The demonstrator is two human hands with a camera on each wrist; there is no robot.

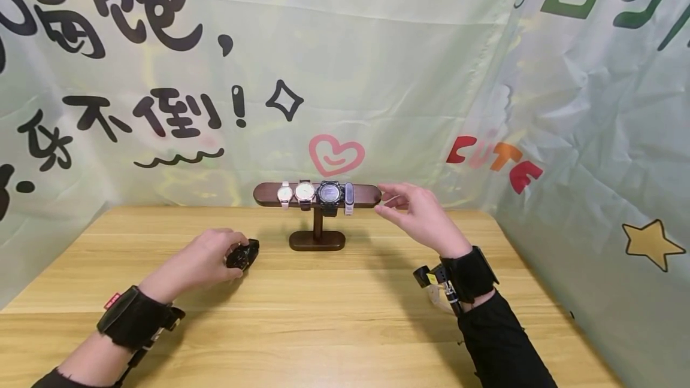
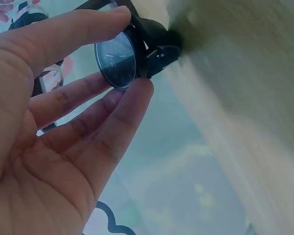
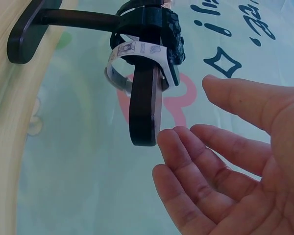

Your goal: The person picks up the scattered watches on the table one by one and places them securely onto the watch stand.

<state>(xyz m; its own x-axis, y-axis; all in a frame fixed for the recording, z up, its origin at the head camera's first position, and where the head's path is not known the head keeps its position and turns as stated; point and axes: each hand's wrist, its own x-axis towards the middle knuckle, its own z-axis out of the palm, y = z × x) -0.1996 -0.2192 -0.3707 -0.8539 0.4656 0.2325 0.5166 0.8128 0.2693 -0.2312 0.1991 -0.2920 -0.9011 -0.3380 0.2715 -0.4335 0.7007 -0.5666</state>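
Between thumb and fingers, my left hand [image 1: 202,259] pinches a black watch [image 1: 245,255] just above the table, left of the stand; its round dark dial [image 2: 115,59] shows in the left wrist view. A dark wooden watch stand [image 1: 369,196] carries a small white-strapped watch [image 1: 284,194], a watch with a pale dial [image 1: 304,191], a chunky black watch [image 1: 329,194] and a wristband with a pale strap [image 1: 349,195]. At the bar's right end is my right hand [image 1: 423,217], thumb and fingers spread and holding nothing. Whether its fingertips touch the bar I cannot tell.
The stand's base [image 1: 317,242] rests on a light wooden table [image 1: 323,328] near its back edge. Printed cloth hangs behind [image 1: 377,76] and along the right side [image 1: 593,154]. Each wrist wears a black strap with a camera.
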